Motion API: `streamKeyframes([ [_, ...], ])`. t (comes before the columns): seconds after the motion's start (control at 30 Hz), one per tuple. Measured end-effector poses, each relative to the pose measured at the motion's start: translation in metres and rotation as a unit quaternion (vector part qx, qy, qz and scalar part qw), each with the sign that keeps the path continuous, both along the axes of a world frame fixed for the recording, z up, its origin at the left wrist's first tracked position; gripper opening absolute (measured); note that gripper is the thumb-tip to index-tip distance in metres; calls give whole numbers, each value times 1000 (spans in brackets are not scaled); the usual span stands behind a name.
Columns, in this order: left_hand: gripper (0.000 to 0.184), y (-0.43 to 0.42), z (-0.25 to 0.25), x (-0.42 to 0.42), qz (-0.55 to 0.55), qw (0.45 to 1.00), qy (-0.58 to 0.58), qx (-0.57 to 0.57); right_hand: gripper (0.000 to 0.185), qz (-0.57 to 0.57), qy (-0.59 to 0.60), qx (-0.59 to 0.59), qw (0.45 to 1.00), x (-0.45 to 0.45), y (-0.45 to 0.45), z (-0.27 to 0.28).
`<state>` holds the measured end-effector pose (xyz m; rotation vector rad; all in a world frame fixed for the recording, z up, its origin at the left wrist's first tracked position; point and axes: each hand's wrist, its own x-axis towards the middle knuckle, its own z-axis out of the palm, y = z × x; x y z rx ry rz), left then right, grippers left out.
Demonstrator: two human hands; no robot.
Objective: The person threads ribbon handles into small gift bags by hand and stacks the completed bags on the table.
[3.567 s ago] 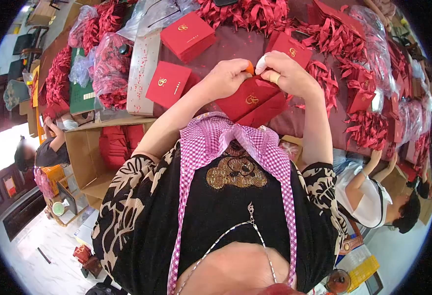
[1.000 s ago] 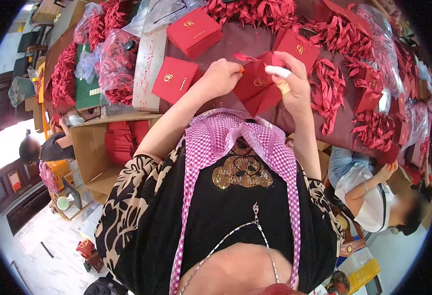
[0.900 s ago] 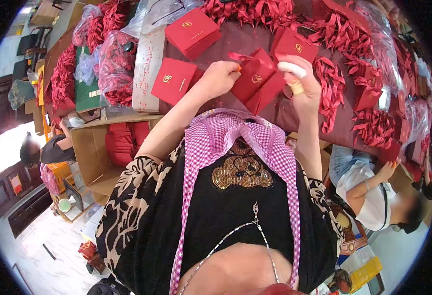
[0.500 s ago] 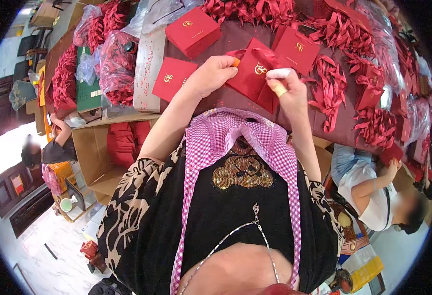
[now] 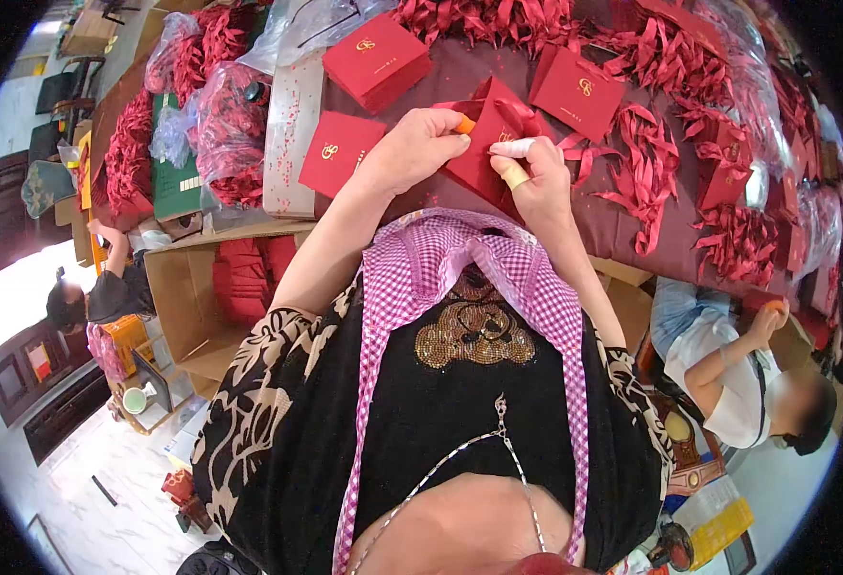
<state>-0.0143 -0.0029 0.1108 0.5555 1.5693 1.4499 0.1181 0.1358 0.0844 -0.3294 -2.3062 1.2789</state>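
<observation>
A small red paper gift bag (image 5: 482,172) with gold lettering is tilted between my two hands above the table edge. Red ribbon (image 5: 517,113) shows at its top. My left hand (image 5: 421,151) is closed in a pinch at the bag's upper left side, an orange cover on one fingertip. On the other side, my right hand (image 5: 538,182), with white and yellow wraps on its fingers, is closed at the bag's front and right edge. Exactly what its fingertips pinch is partly hidden.
Stacked red bags (image 5: 378,59) lie beyond my left hand, with another bag (image 5: 338,153) nearer. More bags (image 5: 579,94) and bundled red ribbons (image 5: 644,177) lie to the right. A cardboard box (image 5: 184,297) holds red pieces. Other people sit at both sides.
My right hand has shifted left across the bag's front and now covers part of the gold lettering. My left hand has moved slightly right. The person at right has raised a hand.
</observation>
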Motion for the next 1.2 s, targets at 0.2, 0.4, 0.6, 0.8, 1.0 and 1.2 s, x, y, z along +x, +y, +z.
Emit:
streamKeyframes([
  [0.2,19,-1,-21,-2,-8,997,76,-13,11,-3,13,54,998,-3,-2,-8],
  [0.4,20,2,-23,1,-38,971,207,-109,9,-8,-11,102,995,-2,-7,-6],
  [0.6,16,4,-20,6,-35,963,239,-121,7,0,-22,113,993,-2,-6,-7],
  [0.8,19,8,-17,10,-17,944,301,-132,8,7,-42,91,995,-3,-3,-6],
  [1.0,22,9,-13,10,-22,946,288,-149,8,12,-46,103,993,-4,-1,-4],
  [1.2,19,12,-17,15,-7,935,333,-122,7,20,-34,159,986,-6,-1,-5],
])
